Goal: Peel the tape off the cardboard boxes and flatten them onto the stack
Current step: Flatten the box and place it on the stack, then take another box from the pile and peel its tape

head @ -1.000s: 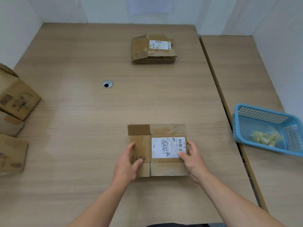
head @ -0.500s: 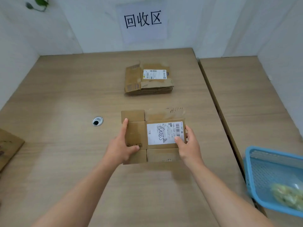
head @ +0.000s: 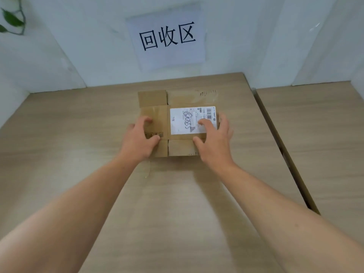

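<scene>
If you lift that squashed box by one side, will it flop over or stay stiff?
Probably mostly stiff: the flattened box lies flat with straight edges. Its end flaps might swing at their creases. Likely light, being thin cardboard.

1. The cardboard box (head: 155, 115) is showing plain brown, with small black printed marks.
2. Its label (head: 183, 123) is showing white, with black barcode lines and dark blue scribble.
3. The table (head: 78, 134) is showing pale tan wood grain.
4. The sign (head: 167, 36) is showing white paper with black characters.
5. The leaves (head: 11, 19) are showing green against the white wall (head: 256, 36).
</scene>
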